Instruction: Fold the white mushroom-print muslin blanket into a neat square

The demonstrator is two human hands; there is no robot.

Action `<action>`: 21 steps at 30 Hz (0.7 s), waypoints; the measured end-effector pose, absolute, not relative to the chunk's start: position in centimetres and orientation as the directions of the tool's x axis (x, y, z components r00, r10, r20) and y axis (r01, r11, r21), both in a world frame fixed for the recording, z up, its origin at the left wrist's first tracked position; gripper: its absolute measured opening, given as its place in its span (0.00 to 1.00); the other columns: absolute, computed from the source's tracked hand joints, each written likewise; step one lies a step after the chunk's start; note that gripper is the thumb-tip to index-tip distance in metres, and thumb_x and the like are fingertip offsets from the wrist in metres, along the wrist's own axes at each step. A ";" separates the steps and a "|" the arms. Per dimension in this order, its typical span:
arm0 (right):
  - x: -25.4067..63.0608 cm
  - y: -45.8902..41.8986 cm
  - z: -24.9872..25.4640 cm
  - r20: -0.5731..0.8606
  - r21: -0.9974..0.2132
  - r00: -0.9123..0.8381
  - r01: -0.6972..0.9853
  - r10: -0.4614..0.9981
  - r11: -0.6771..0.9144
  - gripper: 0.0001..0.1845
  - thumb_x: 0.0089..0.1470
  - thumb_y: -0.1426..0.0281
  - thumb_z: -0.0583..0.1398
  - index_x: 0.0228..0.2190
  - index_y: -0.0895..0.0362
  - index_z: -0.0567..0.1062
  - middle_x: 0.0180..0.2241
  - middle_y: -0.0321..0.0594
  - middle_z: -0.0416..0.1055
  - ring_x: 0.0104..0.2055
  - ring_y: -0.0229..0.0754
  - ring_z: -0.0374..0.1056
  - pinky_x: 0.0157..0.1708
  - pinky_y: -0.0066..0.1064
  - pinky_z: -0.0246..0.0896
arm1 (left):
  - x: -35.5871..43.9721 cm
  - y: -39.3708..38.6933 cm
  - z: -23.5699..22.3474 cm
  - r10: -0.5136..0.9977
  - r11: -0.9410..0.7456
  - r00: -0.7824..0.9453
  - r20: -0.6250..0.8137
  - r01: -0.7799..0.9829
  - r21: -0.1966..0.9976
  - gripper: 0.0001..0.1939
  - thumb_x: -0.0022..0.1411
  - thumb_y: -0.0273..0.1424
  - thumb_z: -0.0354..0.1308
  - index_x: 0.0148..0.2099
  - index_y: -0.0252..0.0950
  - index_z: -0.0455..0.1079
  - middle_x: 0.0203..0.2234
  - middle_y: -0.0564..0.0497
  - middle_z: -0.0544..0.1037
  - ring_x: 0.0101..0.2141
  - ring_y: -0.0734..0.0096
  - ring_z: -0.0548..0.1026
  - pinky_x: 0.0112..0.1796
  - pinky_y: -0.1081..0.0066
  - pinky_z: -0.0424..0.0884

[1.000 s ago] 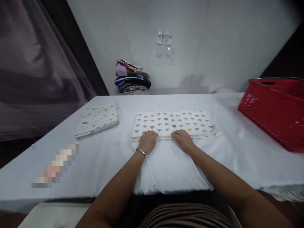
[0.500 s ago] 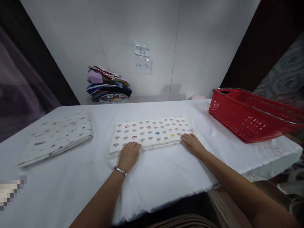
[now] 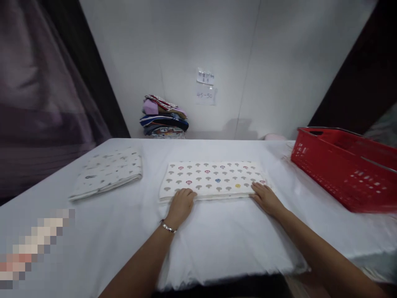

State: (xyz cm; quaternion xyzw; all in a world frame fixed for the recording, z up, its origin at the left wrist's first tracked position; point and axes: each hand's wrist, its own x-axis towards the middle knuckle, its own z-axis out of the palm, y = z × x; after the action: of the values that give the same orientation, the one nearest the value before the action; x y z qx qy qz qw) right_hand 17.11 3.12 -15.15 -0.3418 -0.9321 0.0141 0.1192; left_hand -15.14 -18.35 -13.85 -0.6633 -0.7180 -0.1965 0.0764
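Note:
A white cloth printed with grey, red, blue and yellow mushrooms (image 3: 214, 176) lies folded into a long flat strip on the white-covered table (image 3: 229, 236). My left hand (image 3: 182, 203), with a bracelet at the wrist, rests its fingers on the strip's near edge, left of the middle. Over the near right corner lies my right hand (image 3: 266, 198), its fingers stretched out flat on the cloth. Both palms face down, and the thumbs are hard to make out. To the left is a second folded white cloth with small dark prints (image 3: 108, 171).
A red plastic basket (image 3: 335, 174) stands on the table's right side. Behind the far edge, folded clothes (image 3: 164, 118) are stacked against the wall. Paper signs (image 3: 205, 95) hang there, one reading 45-50. Something pixelated (image 3: 37, 244) shows at the lower left.
The view has turned left, so everything sits farther right in the picture. Both hands stay at the near edge of the mushroom cloth, which keeps its folded shape.

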 end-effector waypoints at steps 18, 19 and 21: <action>-3.4 2.6 -14.6 0.216 -0.164 -0.765 0.584 0.606 0.795 0.24 0.61 0.59 0.47 0.54 0.57 0.63 0.61 0.52 0.54 0.63 0.52 0.48 0.56 0.51 0.49 | -14.8 -18.9 -14.0 0.844 0.090 -0.259 0.470 0.932 0.351 0.10 0.64 0.29 0.48 0.33 0.37 0.69 0.31 0.50 0.74 0.36 0.69 0.69 0.40 0.67 0.66; -3.5 2.5 -15.2 0.201 -0.148 -0.768 0.590 0.608 0.794 0.25 0.61 0.59 0.47 0.55 0.57 0.63 0.61 0.52 0.53 0.63 0.53 0.48 0.56 0.52 0.48 | -14.8 -18.9 -14.1 0.846 0.099 -0.261 0.465 0.934 0.344 0.09 0.64 0.28 0.49 0.33 0.37 0.69 0.31 0.50 0.74 0.36 0.69 0.68 0.39 0.67 0.66; -3.3 2.5 -16.3 0.205 -0.132 -0.776 0.582 0.596 0.802 0.25 0.61 0.58 0.45 0.55 0.58 0.63 0.61 0.51 0.53 0.63 0.53 0.47 0.56 0.54 0.46 | -14.6 -18.8 -14.1 0.852 0.111 -0.261 0.454 0.937 0.331 0.09 0.63 0.28 0.50 0.31 0.37 0.69 0.30 0.50 0.73 0.35 0.69 0.68 0.39 0.67 0.66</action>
State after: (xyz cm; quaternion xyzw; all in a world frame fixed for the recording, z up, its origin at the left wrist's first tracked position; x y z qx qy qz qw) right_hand -3.32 2.50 -16.27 -0.3128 -0.9419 0.0304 0.1188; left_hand -14.59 -18.77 -14.14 -0.6032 -0.7414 -0.2844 0.0749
